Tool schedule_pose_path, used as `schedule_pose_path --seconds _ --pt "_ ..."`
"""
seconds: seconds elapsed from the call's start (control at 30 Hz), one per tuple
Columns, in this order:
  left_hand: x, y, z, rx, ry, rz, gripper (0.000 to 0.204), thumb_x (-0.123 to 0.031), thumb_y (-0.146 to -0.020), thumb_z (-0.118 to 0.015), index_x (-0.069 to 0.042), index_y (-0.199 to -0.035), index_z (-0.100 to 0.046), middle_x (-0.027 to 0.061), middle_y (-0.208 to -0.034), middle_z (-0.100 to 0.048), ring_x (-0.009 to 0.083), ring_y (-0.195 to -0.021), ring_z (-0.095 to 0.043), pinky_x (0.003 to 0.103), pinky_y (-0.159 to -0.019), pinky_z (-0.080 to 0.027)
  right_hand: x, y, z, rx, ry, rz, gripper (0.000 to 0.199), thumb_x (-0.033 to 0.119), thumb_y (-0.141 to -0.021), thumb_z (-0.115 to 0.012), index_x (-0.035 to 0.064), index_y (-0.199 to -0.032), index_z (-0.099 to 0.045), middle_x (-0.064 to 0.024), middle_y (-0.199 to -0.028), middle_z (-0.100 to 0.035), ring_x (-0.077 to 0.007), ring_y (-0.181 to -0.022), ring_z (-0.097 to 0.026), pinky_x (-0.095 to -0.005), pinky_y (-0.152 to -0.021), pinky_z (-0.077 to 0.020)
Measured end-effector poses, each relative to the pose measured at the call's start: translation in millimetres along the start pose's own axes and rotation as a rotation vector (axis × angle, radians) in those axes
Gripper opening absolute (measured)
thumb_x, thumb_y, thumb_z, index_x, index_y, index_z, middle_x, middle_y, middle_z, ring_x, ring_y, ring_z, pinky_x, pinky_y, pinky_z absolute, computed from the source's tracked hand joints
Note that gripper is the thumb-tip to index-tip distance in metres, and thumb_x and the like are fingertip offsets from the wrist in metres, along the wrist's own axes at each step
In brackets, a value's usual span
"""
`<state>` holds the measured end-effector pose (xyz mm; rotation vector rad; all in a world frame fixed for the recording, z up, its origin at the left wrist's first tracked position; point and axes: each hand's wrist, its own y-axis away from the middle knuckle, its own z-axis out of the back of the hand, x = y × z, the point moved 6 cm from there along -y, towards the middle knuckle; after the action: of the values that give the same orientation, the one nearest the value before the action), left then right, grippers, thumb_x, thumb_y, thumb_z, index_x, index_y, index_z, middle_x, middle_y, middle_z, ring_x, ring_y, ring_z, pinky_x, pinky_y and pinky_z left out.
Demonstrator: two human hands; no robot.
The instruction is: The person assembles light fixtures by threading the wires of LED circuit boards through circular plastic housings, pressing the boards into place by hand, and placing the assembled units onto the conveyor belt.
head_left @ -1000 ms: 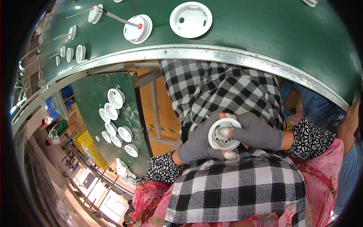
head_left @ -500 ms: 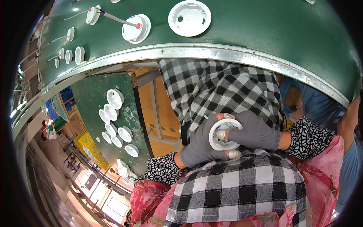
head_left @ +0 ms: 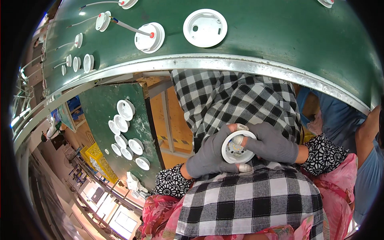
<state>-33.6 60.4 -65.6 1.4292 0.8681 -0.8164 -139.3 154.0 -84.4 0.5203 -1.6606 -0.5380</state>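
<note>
A round white downlight housing (head_left: 225, 153) is held over my lap, its open side facing up. Inside it shows a small circuit board with yellowish LED dots (head_left: 234, 149). My left hand (head_left: 209, 154), in a grey fingerless glove with white-wrapped fingertips, curls round the housing from the left. From the right, my right hand (head_left: 274, 145), gloved the same way, grips the rim, its wrapped thumb reaching over the edge into the housing. The fingers beneath are hidden.
Ahead runs a green workbench (head_left: 280, 34) with a metal edge (head_left: 224, 60). On it lie an upturned white housing (head_left: 205, 28) and several housings with grey cables (head_left: 150, 38). A lower green board (head_left: 94, 104) at left carries several white housings (head_left: 126, 110). A person's blue-clad leg (head_left: 340, 108) is at right.
My right thumb has drawn back from the housing's middle toward its upper rim, uncovering the LED board. Both hands still hold the housing. The bench sits slightly lower in view.
</note>
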Motion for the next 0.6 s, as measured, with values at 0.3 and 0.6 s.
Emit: schedule_pose_path --seconds 0.3,0.6 --pt "7.0 0.3 -3.1 -0.038 -0.001 0.037 0.095 -0.043 -0.066 -0.088 -0.004 -0.136 -0.037 0.0132 -0.12 -0.058 0.0268 -0.109 -0.062 0.036 -0.093 -0.051 -8.6 0.3 -3.4 0.002 -0.012 -0.011 0.042 0.037 -0.095 -0.057 -0.0029 -0.1 -0.067 -0.0116 -0.072 -0.067 -0.0116 -0.059 -0.065 -0.026 -0.052 -0.0503" --pt "-1.5 -4.5 2.1 -0.022 -0.142 -0.054 0.097 -0.045 -0.064 -0.088 -0.004 -0.136 -0.036 0.0131 -0.118 -0.061 0.0256 -0.106 -0.065 0.036 -0.09 -0.052 -3.2 -2.3 -3.5 0.115 -0.027 -0.026 0.049 0.045 -0.086 -0.062 -0.0007 -0.102 -0.068 -0.0151 -0.081 -0.07 -0.0255 -0.077 -0.07 -0.0349 -0.072 -0.0538"
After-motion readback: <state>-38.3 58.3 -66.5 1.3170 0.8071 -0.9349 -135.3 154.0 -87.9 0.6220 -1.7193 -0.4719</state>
